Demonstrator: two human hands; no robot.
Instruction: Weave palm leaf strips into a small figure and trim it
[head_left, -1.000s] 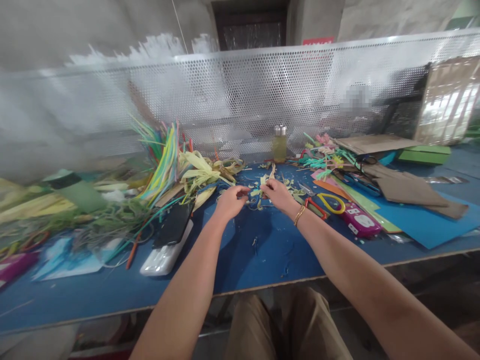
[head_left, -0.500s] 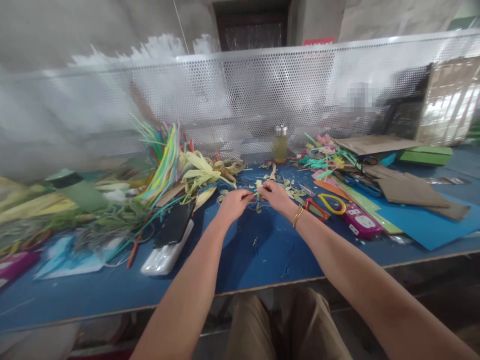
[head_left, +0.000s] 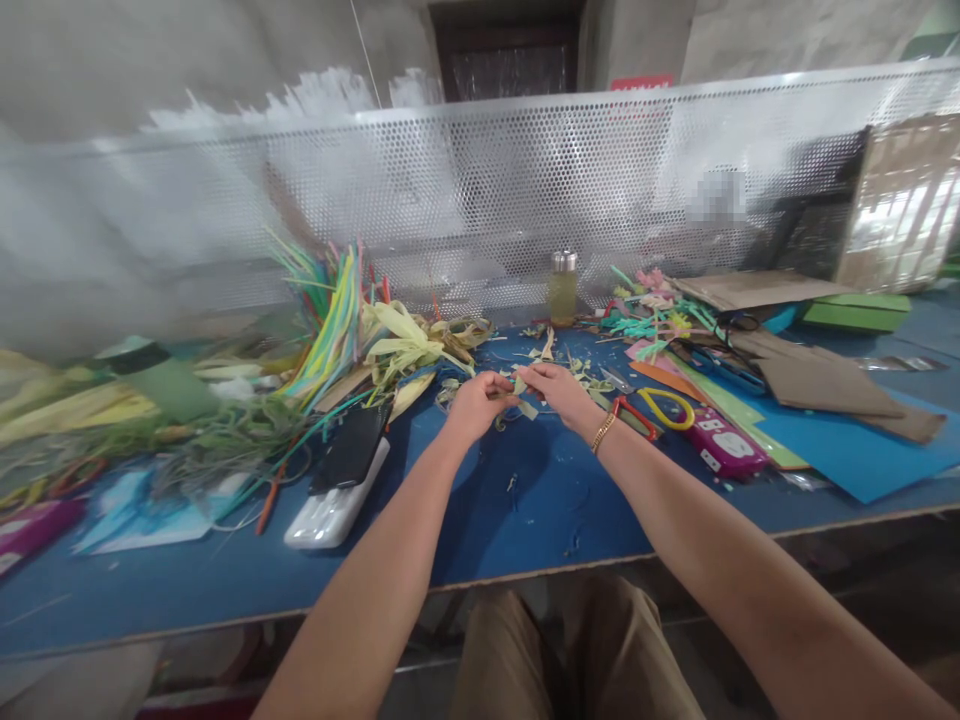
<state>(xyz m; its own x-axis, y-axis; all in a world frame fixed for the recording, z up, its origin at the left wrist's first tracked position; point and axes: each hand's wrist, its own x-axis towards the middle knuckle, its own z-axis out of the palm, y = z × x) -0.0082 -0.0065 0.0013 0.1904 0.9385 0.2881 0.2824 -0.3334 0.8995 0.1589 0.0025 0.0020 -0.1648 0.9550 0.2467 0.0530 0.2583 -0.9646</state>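
Observation:
Over the middle of the blue table point(head_left: 517, 510), my left hand point(head_left: 474, 400) and my right hand point(head_left: 556, 390) meet, both with fingers pinched on a small pale green strip of leaf point(head_left: 523, 396) held between them. A gold bracelet point(head_left: 600, 432) circles my right wrist. Small leaf scraps point(head_left: 577, 375) lie scattered on the table just behind my hands.
A pile of yellow-green leaves and coloured strips point(head_left: 337, 340) lies at left, beside a black phone point(head_left: 349, 448) on a white case point(head_left: 330, 505). Red and yellow scissors point(head_left: 652, 410), a pink box point(head_left: 724, 445), coloured paper and cardboard point(head_left: 810, 375) lie right. A small bottle point(head_left: 562, 287) stands by the perforated metal screen point(head_left: 525, 190).
My hands have drawn closer together, from apart on the table to joined on the leaf strip, and shifted slightly toward me.

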